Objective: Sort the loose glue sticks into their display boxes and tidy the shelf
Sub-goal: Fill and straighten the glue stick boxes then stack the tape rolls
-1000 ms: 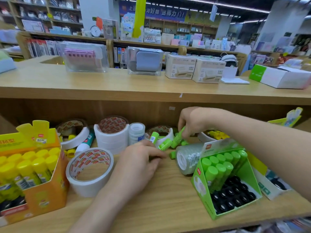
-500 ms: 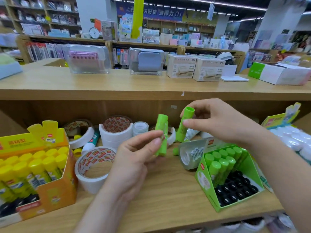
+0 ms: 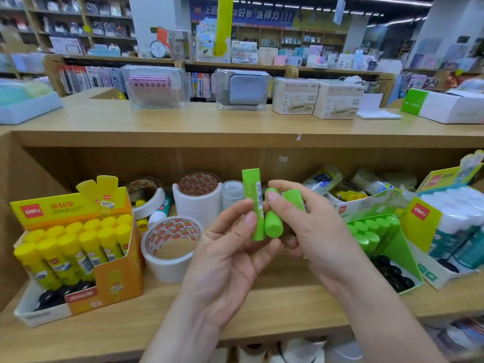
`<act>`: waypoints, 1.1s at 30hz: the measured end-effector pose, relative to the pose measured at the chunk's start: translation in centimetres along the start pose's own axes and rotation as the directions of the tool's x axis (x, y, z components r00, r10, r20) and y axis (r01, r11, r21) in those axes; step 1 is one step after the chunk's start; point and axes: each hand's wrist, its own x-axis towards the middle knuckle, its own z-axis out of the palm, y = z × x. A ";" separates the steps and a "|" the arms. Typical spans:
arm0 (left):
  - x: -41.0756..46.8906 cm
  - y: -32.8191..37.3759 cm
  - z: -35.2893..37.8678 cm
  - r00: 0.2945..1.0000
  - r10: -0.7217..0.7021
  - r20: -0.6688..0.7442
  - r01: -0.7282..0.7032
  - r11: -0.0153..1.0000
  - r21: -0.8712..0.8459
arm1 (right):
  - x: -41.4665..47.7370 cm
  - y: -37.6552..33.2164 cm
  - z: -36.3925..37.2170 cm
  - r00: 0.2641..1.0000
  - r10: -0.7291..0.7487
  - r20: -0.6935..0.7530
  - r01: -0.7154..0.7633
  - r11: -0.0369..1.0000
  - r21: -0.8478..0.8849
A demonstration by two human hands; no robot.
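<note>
Head view, the only one. All places taken from the green display box [image 3: 387, 247].

Left hand [image 3: 225, 258], left of the green display box and above the shelf board: thumb and fingers pinched on one green glue stick [image 3: 253, 203], held upright, barcode label facing the camera. Reads like the stick is being checked or lined up before boxing.

Right hand [image 3: 311, 231], between the left hand and the box: fingers curled closed around two more green sticks [image 3: 273, 221], one end-on to the camera, the second partly hidden behind the fingers. Looks like the loose greens are being gathered into one bundle so they go in together.

Green display box sits just right of the right hand, front row part filled with green caps, black ones lower down. Free slots are probably where these go.

Well left of it: yellow display box [image 3: 78, 247], mostly full. Between the two: tape rolls [image 3: 171, 244], some stacked, one lying flat in front.

Surface is a light wooden shelf [image 3: 275, 305], cluttered at the back. Room: stationery shop, stocked racks behind, counter top above with boxed goods.
</note>
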 end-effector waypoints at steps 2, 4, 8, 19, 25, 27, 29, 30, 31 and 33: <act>-0.3 0.2 -0.1 0.997 0.032 -0.065 -0.024 0.994 0.107 | -0.1 0.3 0.4 0.998 -0.042 -0.052 0.045 0.998 0.054; -0.5 0.2 -0.3 0.991 0.095 -0.094 -0.068 0.965 0.253 | -0.3 0.7 0.6 0.990 -0.075 -0.121 0.083 0.994 0.065; -1.2 0.1 -0.8 0.958 0.257 -0.126 -0.180 0.884 0.432 | -0.6 0.9 1.1 0.979 -0.091 -0.184 0.124 0.976 0.178; -2.5 0.6 -2.2 0.899 0.436 0.050 -0.326 0.589 0.739 | -2.2 1.6 1.1 0.999 0.015 -0.044 -0.001 0.950 0.313; -3.1 1.0 -1.4 0.906 0.346 0.243 -0.410 0.583 0.701 | -4.6 2.1 0.4 0.999 -0.014 -0.037 0.024 0.963 0.268; -3.0 0.6 -1.0 0.932 0.291 0.216 -0.362 0.745 0.560 | -5.7 2.3 -0.2 0.998 -0.034 -0.053 0.045 0.972 0.229; -2.8 -0.2 -0.5 0.946 0.253 0.202 -0.322 0.799 0.507 | -7.0 2.6 -0.9 0.998 -0.018 -0.068 0.033 0.973 0.227; -2.6 -0.8 -0.3 0.948 0.241 0.206 -0.315 0.800 0.510 | -7.7 2.9 -1.3 0.997 -0.005 -0.080 0.023 0.973 0.229; -2.5 -1.4 0.1 0.947 0.235 0.220 -0.317 0.789 0.525 | -8.4 3.1 -1.9 0.995 0.002 -0.100 0.020 0.977 0.212; -2.3 -2.7 0.8 0.937 0.232 0.262 -0.345 0.741 0.576 | -9.6 3.5 -3.2 0.985 -0.030 -0.168 0.047 0.994 0.103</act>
